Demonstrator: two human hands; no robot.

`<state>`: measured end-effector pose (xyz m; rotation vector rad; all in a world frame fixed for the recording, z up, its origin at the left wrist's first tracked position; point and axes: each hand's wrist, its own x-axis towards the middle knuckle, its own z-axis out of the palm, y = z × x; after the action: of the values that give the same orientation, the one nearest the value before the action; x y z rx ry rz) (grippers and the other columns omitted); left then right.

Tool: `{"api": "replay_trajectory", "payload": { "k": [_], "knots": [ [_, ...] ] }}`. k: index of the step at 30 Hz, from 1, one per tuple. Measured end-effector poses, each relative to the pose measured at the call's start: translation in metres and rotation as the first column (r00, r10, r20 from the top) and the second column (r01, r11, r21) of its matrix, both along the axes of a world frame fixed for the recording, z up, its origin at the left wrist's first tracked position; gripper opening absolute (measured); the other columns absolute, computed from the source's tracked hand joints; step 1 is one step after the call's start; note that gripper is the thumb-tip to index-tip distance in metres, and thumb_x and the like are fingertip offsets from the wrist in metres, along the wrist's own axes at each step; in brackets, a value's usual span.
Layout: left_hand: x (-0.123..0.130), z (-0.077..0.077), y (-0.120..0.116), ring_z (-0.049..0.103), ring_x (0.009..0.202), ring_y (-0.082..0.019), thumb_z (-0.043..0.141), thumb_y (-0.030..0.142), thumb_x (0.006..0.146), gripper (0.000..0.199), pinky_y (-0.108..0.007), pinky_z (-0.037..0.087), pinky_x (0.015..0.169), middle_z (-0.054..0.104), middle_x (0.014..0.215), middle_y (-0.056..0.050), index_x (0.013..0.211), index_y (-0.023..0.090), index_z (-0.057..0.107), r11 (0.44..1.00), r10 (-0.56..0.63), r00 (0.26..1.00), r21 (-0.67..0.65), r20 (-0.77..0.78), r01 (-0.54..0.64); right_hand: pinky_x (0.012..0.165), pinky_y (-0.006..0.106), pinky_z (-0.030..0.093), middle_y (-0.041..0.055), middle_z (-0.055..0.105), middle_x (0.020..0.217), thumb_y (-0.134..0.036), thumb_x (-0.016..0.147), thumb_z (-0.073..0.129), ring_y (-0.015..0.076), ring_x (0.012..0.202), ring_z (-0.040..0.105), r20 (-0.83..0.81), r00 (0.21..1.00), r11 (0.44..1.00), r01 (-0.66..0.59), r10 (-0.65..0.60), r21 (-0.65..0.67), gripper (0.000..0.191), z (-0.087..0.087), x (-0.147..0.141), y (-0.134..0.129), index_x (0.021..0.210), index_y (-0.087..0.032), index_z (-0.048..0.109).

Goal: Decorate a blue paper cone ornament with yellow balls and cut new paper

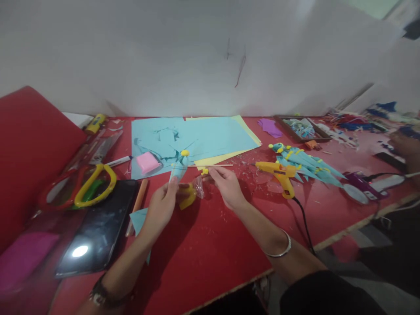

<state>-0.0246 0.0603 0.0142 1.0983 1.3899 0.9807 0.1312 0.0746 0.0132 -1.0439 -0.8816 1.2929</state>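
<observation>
My left hand (161,203) is closed on a rolled light-blue paper piece (179,169), upright with a yellow bead-like ball at its top. Between the thumb and fingertips of my right hand (229,186) is a small yellow piece (204,171), a little to the right of the blue roll. Below and between both hands lie a yellow paper scrap (187,201) and a small clear plastic packet (198,187). A thin wooden stick (225,165) lies just behind my right fingers. Light-blue paper (139,219) also shows beneath my left wrist.
A yellow glue gun (278,173) lies on the right, its cord running off the front edge. Beside it are blue paper crafts with yellow trim (305,162). Blue sheets (216,138) lie at the back. Scissors (95,186) and a dark tablet (98,232) occupy the left.
</observation>
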Motion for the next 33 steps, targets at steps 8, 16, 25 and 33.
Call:
{"api": "replay_trajectory", "payload": {
  "k": [8,16,25,33],
  "knots": [
    [0.002,0.005,-0.002,0.064,0.070,-0.022,0.042,0.063,0.069,0.057,-0.030,0.050,0.062,0.069,0.076,-0.011,0.077,0.010,0.063,1.000,-0.008,0.999,0.007,-0.044,0.009,0.070,0.027,0.048,-0.0012,0.064,0.068,-0.019,0.063,0.065,0.0109,0.065,0.062,-0.099,0.993,0.998,-0.057,0.057,0.005,0.012,0.000,-0.004,-0.006,0.072,-0.018,0.057],
    [0.005,0.009,-0.003,0.062,0.061,-0.020,0.046,0.068,0.061,0.056,-0.027,0.048,0.054,0.067,0.064,-0.007,0.067,0.014,0.059,1.000,0.027,0.998,0.016,-0.061,-0.027,0.071,0.027,0.049,-0.0014,0.063,0.065,-0.023,0.069,0.060,0.0092,0.062,0.061,-0.073,0.991,0.994,-0.110,0.111,0.012,0.015,0.001,-0.003,-0.007,0.083,-0.017,0.063],
    [0.004,0.009,-0.004,0.054,0.052,-0.016,0.038,0.064,0.069,0.050,-0.024,0.041,0.049,0.056,0.050,0.000,0.052,0.019,0.050,0.990,0.042,0.981,0.137,-0.188,-0.016,0.062,0.027,0.051,-0.0010,0.064,0.061,-0.026,0.068,0.062,0.0105,0.056,0.061,-0.003,0.990,0.990,-0.140,0.140,0.034,0.010,0.004,-0.004,-0.009,0.073,-0.018,0.060],
    [0.003,0.001,-0.002,0.039,0.044,-0.010,0.035,0.060,0.074,0.047,-0.023,0.034,0.043,0.035,0.047,0.005,0.049,0.021,0.032,0.988,-0.026,0.997,0.147,-0.073,0.037,0.052,0.023,0.048,-0.0009,0.063,0.059,-0.032,0.075,0.053,0.0102,0.050,0.061,0.041,0.987,0.985,-0.159,0.157,0.060,0.015,0.004,-0.006,-0.012,0.075,-0.017,0.056]
  ]
}}
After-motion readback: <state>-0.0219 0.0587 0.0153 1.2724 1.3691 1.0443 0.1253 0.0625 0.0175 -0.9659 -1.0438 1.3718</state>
